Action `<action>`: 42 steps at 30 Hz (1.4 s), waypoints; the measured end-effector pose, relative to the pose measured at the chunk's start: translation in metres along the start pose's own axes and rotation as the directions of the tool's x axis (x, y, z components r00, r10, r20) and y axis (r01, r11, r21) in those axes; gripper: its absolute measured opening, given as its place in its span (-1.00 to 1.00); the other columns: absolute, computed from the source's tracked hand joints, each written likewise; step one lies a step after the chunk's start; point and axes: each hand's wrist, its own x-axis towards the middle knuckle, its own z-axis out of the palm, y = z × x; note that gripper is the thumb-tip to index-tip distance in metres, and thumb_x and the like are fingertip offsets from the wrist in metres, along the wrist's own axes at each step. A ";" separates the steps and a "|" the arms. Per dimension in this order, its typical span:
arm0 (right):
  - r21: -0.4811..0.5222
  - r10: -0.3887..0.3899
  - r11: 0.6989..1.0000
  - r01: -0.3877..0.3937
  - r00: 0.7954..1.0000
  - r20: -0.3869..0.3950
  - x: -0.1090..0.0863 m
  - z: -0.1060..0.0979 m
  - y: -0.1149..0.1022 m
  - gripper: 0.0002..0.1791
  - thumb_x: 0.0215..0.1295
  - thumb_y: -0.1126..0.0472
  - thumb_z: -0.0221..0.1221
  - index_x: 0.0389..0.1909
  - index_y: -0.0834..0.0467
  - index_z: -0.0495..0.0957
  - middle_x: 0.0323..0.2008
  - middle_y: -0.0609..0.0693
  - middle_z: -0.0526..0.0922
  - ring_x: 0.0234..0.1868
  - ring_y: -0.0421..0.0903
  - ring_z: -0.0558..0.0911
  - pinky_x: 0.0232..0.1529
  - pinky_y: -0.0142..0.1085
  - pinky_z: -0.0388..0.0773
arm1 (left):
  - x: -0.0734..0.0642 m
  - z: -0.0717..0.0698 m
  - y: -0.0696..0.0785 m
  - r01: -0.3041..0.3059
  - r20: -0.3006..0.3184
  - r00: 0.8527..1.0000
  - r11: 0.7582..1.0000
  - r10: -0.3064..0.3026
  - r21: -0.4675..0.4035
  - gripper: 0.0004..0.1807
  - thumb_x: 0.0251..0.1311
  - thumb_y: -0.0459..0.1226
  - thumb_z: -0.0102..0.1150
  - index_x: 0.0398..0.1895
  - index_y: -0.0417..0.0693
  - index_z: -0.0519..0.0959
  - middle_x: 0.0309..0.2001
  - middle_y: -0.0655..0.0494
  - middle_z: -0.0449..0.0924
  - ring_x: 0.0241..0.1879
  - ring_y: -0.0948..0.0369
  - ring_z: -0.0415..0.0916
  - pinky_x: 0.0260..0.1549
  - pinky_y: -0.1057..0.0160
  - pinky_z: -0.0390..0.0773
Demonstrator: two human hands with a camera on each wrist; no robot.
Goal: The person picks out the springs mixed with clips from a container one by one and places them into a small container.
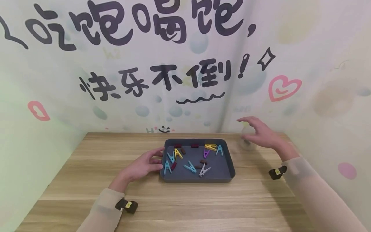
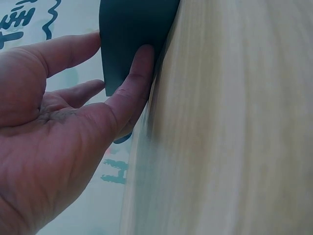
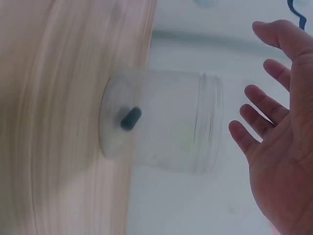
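A dark grey tray (image 1: 200, 178) holds several small clothespins, among them a yellow one (image 1: 178, 154), a purple one (image 1: 206, 153), a blue one (image 1: 190, 167) and a grey one (image 1: 204, 170). Dark red and brown ridged pieces (image 1: 204, 161) lie among them. My left hand (image 1: 145, 165) touches the tray's left end, fingers loosely extended along its outside. Above a clear open-topped jar (image 3: 171, 127) hovers my right hand (image 1: 265, 134), fingers spread and holding nothing. Inside the jar, one small dark piece (image 3: 131, 119) lies at the bottom.
The wooden table (image 1: 139, 206) meets a printed cloth backdrop (image 1: 130, 112) along its back edge. The jar stands near that edge, right of the tray. Pale cloth also hangs at the left and right sides.
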 end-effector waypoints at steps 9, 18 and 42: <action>0.026 -0.138 0.990 0.136 0.989 0.053 0.012 0.014 -0.023 -0.34 0.26 0.27 0.48 0.38 0.08 0.52 0.34 0.05 0.55 0.38 0.11 0.47 0.34 0.21 0.47 | 0.000 0.001 0.000 0.010 -0.004 1.000 1.000 -0.010 0.004 -0.20 0.48 -0.44 0.19 0.69 -0.25 0.07 0.47 -0.36 0.31 0.40 -0.27 0.41 0.29 -0.04 0.57; 0.042 -0.126 0.992 0.120 0.979 0.162 0.021 0.028 -0.047 -0.37 0.33 0.17 0.44 0.40 0.07 0.51 0.35 -0.05 0.55 0.36 0.02 0.51 0.35 0.16 0.52 | 0.000 0.000 0.001 -0.003 0.002 1.000 1.000 0.003 -0.005 -0.20 0.48 -0.44 0.19 0.68 -0.30 0.05 0.48 -0.40 0.29 0.41 -0.29 0.39 0.30 -0.05 0.57; -0.008 -0.283 0.952 0.305 0.893 0.351 0.035 0.085 -0.074 -0.51 0.24 0.20 0.46 0.21 0.03 0.67 0.38 0.09 0.48 0.37 0.10 0.45 0.39 0.12 0.44 | 0.001 -0.001 -0.001 -0.008 0.006 1.000 1.000 0.008 -0.020 -0.20 0.48 -0.45 0.19 0.68 -0.28 0.06 0.48 -0.38 0.29 0.42 -0.29 0.38 0.31 -0.04 0.56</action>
